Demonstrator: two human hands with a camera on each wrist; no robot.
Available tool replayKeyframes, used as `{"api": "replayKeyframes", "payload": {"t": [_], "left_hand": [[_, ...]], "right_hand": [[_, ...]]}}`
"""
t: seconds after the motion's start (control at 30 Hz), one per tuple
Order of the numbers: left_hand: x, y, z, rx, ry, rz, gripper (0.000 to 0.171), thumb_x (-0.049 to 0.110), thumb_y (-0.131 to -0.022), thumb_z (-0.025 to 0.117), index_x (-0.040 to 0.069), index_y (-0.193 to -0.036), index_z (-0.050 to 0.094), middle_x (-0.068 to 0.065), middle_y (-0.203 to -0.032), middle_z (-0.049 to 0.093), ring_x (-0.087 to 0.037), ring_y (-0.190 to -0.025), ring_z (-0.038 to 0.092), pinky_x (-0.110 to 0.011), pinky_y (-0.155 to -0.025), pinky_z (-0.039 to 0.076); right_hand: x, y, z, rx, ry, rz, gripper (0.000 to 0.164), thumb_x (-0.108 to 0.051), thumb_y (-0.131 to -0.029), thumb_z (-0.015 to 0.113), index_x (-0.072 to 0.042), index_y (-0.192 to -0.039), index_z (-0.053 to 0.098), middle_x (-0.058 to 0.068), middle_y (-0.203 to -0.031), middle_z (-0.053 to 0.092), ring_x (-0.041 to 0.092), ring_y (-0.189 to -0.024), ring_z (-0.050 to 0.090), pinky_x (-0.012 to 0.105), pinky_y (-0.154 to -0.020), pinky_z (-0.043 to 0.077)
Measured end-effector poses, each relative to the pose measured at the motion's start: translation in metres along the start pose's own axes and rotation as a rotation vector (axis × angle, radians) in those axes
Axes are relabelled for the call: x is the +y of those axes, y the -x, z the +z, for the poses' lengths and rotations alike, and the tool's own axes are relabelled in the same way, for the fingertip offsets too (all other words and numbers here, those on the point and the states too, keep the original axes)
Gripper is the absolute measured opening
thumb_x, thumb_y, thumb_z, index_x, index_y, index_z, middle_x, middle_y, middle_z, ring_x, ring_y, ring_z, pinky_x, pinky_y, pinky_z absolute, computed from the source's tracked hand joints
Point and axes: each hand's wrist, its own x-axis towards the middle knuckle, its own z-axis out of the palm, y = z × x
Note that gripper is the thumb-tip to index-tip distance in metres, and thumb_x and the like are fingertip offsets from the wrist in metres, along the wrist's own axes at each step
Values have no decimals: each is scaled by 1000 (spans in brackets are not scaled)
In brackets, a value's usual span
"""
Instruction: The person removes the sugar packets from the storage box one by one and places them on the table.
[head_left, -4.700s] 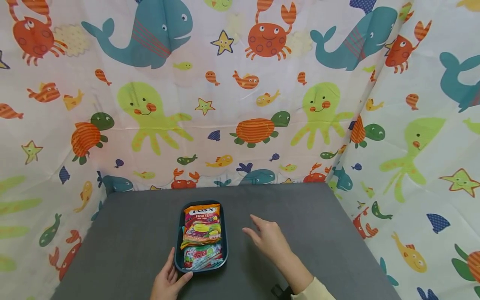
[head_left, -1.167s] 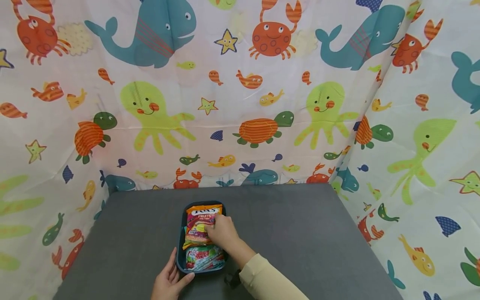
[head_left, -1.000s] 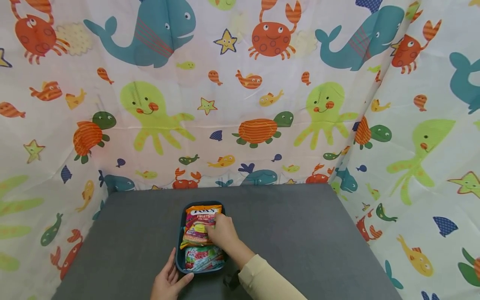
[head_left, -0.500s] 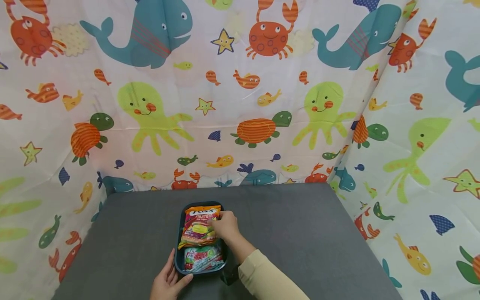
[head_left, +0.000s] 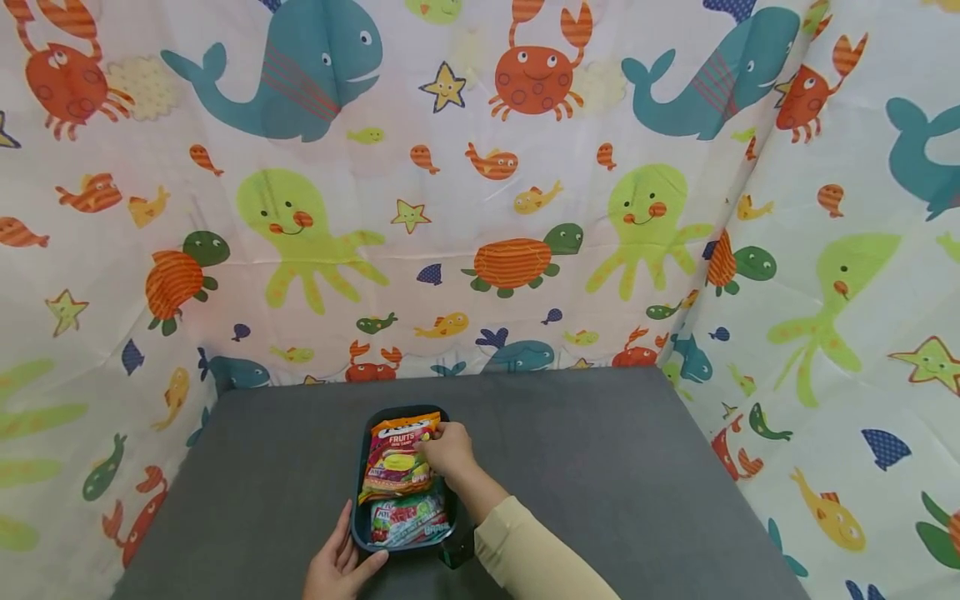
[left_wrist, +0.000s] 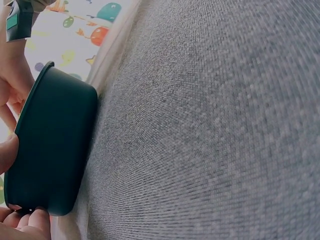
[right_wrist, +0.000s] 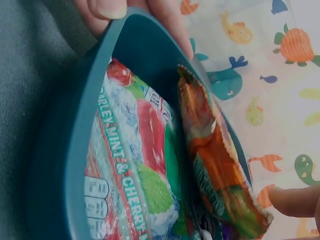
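Pinched between thumb and fingers of the right hand [head_left: 448, 450], the orange pack [head_left: 393, 468] was clamped by its right edge, at the far half of the tray [left_wrist: 55, 145]. So the pack lay wholly to the left of this grip, with its body over the inside of the tray. Its longer axis went roughly along the tray's length, the near end turned a little toward the tray's left wall. From the right wrist, the pack looked tilted, not flat, and stood at an angle to the mint pack [head_left: 408, 521], which lay in the near half of the tray. Whether the near left corner of the orange pack touched the tray's left rim, I could not tell.

The right hand was nearer to the pack, and it came in from the right side of the tray, above the rim, with its sleeve [head_left: 532, 546] slanting away toward the near right. The left hand [head_left: 337, 562] held the tray's near left corner, thumb on the near rim and fingers along the left wall; in my judgement this steadied the tray against a pull from the right hand
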Motion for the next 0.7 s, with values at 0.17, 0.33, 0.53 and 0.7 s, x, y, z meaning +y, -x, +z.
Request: {"api": "replayKeyframes", "payload": {"t": [0.17, 0.33, 0.53, 0.7], "left_hand": [[-1, 0, 0, 6, 9, -1, 110, 31, -72, 83, 13, -153, 11, -19, -156, 17, -36, -142, 23, -40, -108, 36], [-2, 0, -1, 6, -6, -7, 112, 33, -71, 83, 12, -153, 10, -20, -156, 17, -37, -141, 23, -41, -108, 36], [-3, -2, 0, 9, -3, -4, 110, 31, -71, 83, 13, -153, 12, -19, -156, 19, -36, -141, 24, -42, -108, 37], [-1, -1, 0, 2, 9, -2, 108, 29, -72, 83, 14, -153, 13, -19, -156, 17, -36, -141, 23, -42, -108, 37]], "right_hand": [[0, 2, 5, 7, -6, -14, 63, -6, -82, 73, -1, -139, 46, 17, -124, 59, 31, -109, 59, 44, -84, 59], [4, 2, 8, 47, -25, 25, 69, -8, -80, 75, -2, -141, 43, 18, -126, 56, 29, -105, 60, 45, -83, 60], [8, 0, 7, 10, -106, 70, 62, -24, -83, 75, 3, -133, 48, 18, -110, 62, 20, -80, 66, 38, -68, 62], [9, -1, 6, 16, -77, 60, 60, -22, -83, 75, 3, -131, 49, 16, -108, 61, 18, -76, 62, 33, -64, 61]]}}
